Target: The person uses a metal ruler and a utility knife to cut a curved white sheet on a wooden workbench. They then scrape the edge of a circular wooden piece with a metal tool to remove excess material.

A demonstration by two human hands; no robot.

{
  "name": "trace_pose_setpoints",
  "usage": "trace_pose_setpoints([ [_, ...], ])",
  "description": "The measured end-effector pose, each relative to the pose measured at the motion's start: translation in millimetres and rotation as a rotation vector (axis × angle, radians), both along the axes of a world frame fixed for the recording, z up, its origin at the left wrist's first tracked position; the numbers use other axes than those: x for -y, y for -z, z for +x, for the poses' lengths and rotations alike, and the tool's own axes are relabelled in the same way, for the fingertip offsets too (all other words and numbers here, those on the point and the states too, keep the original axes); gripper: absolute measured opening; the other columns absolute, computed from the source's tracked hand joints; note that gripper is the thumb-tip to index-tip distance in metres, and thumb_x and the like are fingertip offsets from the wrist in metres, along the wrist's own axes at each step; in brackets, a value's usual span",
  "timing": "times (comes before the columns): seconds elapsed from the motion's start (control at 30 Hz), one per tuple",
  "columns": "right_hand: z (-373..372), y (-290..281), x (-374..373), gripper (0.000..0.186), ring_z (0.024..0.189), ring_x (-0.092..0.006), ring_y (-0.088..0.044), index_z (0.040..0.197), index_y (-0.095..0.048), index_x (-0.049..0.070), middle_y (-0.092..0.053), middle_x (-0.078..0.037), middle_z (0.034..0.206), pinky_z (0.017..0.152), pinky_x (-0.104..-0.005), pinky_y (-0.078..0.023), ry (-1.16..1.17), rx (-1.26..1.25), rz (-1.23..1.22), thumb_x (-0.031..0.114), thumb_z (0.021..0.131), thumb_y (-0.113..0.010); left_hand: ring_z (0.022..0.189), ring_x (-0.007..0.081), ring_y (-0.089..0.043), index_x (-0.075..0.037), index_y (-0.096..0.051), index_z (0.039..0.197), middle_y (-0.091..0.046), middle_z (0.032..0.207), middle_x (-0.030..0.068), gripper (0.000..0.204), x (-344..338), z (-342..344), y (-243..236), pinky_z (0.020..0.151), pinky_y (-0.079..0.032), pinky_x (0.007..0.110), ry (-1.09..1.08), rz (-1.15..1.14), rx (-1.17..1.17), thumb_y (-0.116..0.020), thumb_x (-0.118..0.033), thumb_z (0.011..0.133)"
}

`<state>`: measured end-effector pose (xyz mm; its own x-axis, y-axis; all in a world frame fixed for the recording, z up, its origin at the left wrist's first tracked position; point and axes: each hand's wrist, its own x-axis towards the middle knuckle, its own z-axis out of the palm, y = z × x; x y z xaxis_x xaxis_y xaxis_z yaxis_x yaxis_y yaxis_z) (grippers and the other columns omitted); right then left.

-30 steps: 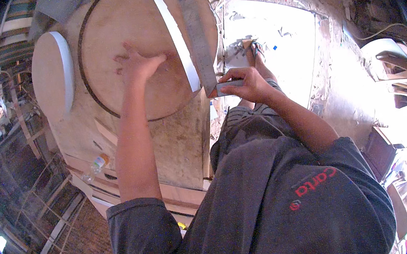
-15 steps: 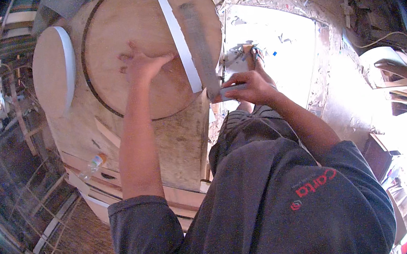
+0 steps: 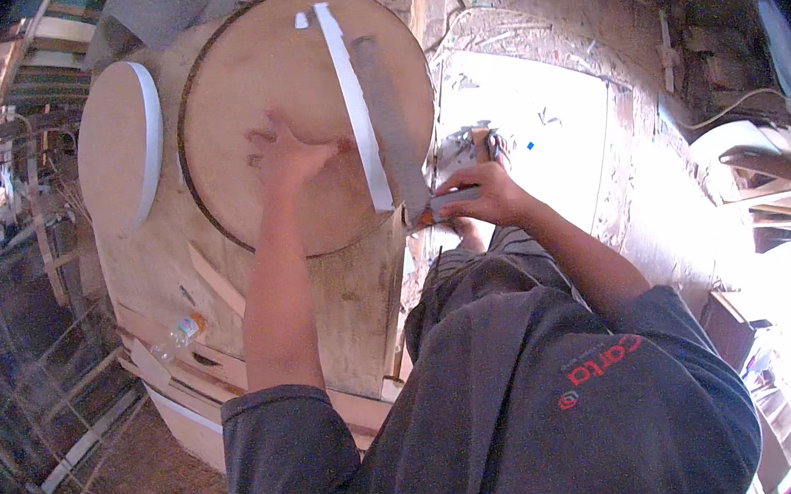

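The large round board [image 3: 299, 82] is observed as pale wood, matt and smooth across the face; the white strip [image 3: 356, 110] on it is noted as smooth, though paper and plastic cannot be told apart. A dull, metallic look is recorded for the flat grey tool [image 3: 394, 120], its finer texture being lost to blur, while the smaller disc [image 3: 116, 147] is seen as matt and wood-toned, edged in smooth white. The bench top [image 3: 336, 322] is logged as worn, stained wood, the bottle [image 3: 177, 340] as clear, glossy plastic, the shirt [image 3: 508, 380] as matt cloth.
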<state>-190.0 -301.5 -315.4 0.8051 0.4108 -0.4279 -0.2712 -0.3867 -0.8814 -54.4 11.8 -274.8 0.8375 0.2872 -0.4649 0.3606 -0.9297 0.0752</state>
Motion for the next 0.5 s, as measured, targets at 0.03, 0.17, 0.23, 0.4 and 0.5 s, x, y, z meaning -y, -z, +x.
trace_pose_setpoints([
  [0.03,-2,-6,15,0.043,0.104,-0.0161,-0.072,0.115,-0.08,0.001,-0.08,-0.009,0.109,0.095,-0.034,-0.057,0.05,0.047,0.056,0.019,0.08,-0.096,0.159,0.0621,-0.013,-0.007,-0.005,0.174,-0.007,0.173,0.0412,0.157,8,0,-17,0.13,-0.021,0.066,-0.056,-0.025,-0.032,-0.094,-0.071,0.061],
  [0.17,-2,-63,85,0.07,0.107,-0.0187,-0.071,0.127,-0.073,-0.002,-0.077,-0.01,0.115,0.096,-0.0346,-0.057,0.225,0.152,0.161,0.016,0.066,-0.104,0.162,0.0575,-0.012,-0.004,-0.006,0.173,-0.01,0.174,0.0387,0.155,-6,2,18,0.131,-0.019,0.065,0.091,0.097,-0.004,-0.089,-0.076,0.064],
  [0.23,-2,-85,120,0.078,0.106,-0.0175,-0.071,0.133,-0.07,-0.003,-0.076,-0.009,0.116,0.096,-0.0335,-0.057,0.335,0.205,0.028,0.012,0.064,-0.102,0.162,0.0551,-0.014,-0.003,-0.009,0.173,-0.013,0.174,0.0369,0.153,-4,3,12,0.131,-0.019,0.064,0.163,0.123,-0.017,-0.086,-0.08,0.065],
  [0.4,2,-113,171,0.061,0.101,-0.0138,-0.069,0.13,-0.071,-0.003,-0.076,-0.007,0.11,0.093,-0.0309,-0.055,0.516,0.179,-0.158,0.012,0.075,-0.094,0.158,0.0502,-0.029,-0.003,-0.032,0.167,-0.028,0.17,0.032,0.131,6,-12,25,0.127,-0.028,0.065,-0.109,-0.123,0.349,-0.08,-0.081,0.074],
  [0.5,5,-97,182,0.052,0.085,-0.0086,-0.065,0.128,-0.072,-0.001,-0.074,-0.001,0.1,0.076,-0.0267,-0.053,0.567,0.25,-0.141,0.015,0.083,-0.091,0.148,0.0484,-0.045,-0.003,-0.049,0.155,-0.047,0.158,0.0301,0.11,62,-34,0,0.12,-0.037,0.064,-0.116,-0.158,0.332,-0.081,-0.075,0.078],
])
